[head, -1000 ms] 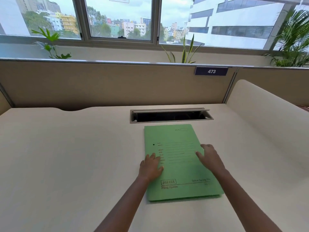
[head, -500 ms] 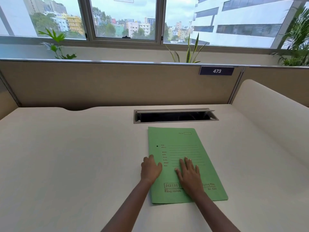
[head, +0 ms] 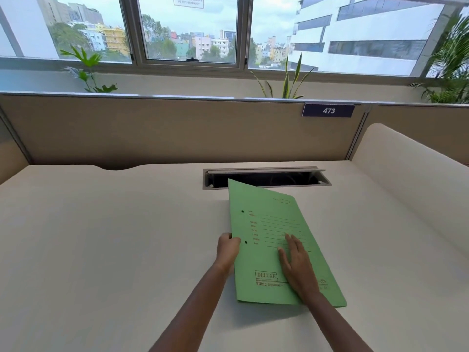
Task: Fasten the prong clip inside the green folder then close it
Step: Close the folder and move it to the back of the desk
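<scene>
Two hands at work in the head view, the only view given. Green folder (head: 279, 240) lying on the pale desk (head: 114, 250), just in front of the cable slot (head: 266, 177), spine side raised off the surface and far left corner tilted up over the slot's near edge. Left hand (head: 227, 250) curled round the folder's left edge, thumb on top beside the lower punched hole (head: 245, 242), fingers hidden underneath, so pinching the edge. Right hand (head: 295, 262) flat on the printed cover, fingers stretched out and close together, pressing down. Prong clip not visible; presumably inside, cannot tell.

Probably still the opening stage, with nothing fastened yet. Worth noting that the gripped edge carries the holes, hence likely the bound side; better to lift from the right, free edge instead. Best done by easing the right palm's pressure before raising the cover, keeping the back board flat on the desk, and swinging the cover fully over so the prongs lie exposed
</scene>
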`<act>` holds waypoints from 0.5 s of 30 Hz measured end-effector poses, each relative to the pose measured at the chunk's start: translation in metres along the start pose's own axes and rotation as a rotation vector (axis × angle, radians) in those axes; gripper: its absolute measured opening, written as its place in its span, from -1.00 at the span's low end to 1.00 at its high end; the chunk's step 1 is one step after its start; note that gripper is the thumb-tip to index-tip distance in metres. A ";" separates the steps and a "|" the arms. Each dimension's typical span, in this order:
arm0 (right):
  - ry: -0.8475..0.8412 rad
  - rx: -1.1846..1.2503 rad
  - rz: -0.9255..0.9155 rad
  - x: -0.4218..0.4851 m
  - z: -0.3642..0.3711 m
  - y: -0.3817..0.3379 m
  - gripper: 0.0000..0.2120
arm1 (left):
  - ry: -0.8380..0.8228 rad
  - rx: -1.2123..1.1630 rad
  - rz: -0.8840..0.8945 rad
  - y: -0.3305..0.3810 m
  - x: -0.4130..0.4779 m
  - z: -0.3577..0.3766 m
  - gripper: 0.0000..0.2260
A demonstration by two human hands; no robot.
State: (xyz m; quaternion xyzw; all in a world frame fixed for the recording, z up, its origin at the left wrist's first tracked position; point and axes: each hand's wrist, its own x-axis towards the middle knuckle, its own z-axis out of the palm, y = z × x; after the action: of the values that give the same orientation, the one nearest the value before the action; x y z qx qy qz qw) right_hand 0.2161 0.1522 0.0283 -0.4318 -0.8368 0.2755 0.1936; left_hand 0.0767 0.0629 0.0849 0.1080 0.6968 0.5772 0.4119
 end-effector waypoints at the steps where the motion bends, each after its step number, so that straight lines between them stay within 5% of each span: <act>1: 0.040 0.048 0.014 0.002 -0.006 0.000 -0.53 | 0.006 -0.005 0.025 0.003 -0.001 -0.001 -0.81; 8: 0.211 0.267 0.248 0.017 -0.050 0.006 -0.51 | 0.109 -0.044 0.149 0.020 -0.010 -0.020 -0.77; 15: -0.313 0.813 0.452 0.020 -0.068 0.004 -0.80 | 0.121 -0.126 0.181 0.037 -0.002 -0.058 -0.74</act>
State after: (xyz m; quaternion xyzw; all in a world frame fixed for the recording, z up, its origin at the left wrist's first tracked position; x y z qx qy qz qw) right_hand 0.2459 0.1912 0.0798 -0.4456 -0.5659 0.6764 0.1538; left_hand 0.0256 0.0320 0.1189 0.1095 0.6703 0.6600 0.3211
